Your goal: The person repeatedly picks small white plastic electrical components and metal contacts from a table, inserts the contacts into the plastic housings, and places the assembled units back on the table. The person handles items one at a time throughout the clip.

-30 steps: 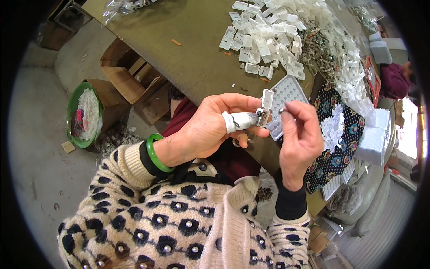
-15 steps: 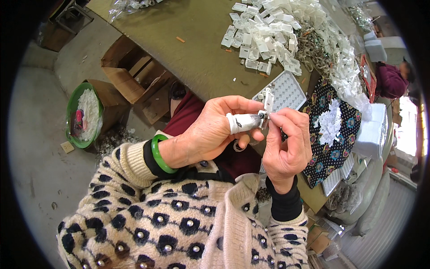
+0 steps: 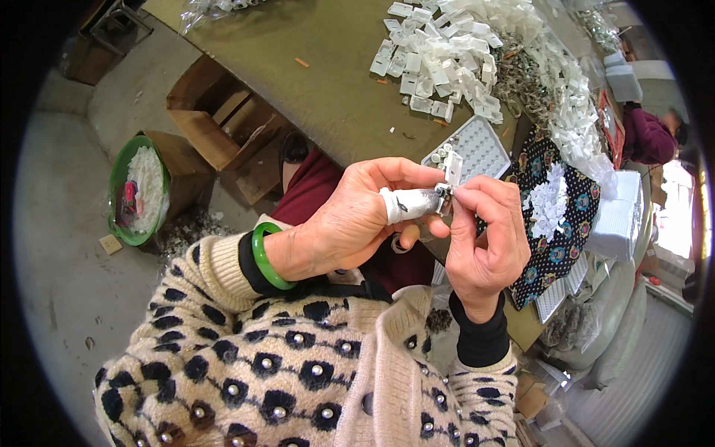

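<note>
My left hand (image 3: 328, 220), with white tape wrapped round one finger, grips a small white plastic housing (image 3: 453, 168) upright between its fingertips. A small dark metal part (image 3: 443, 192) shows at the lower end of the housing, close to the taped finger. On the other side my right hand (image 3: 488, 249) is closed in a pinch, thumb and forefinger against that metal part. Whether they hold anything more is too small to make out. Just beyond the fingers lies a grey-white dimpled tray (image 3: 480, 145) with a few small pale round pieces (image 3: 439, 155) at its near corner.
White plastic housings (image 3: 436, 71) are heaped on the olive table (image 3: 328, 97), beside tangled small metal parts (image 3: 518, 74). White flakes (image 3: 550, 205) lie on a patterned dark cloth (image 3: 521, 253). Cardboard box (image 3: 201, 138) and green-rimmed bin (image 3: 119, 179) stand left. Another person (image 3: 648, 134) sits far right.
Both hands have shifted slightly to the right with the housing between them. My right hand has turned a little, still pinching at the metal part.
</note>
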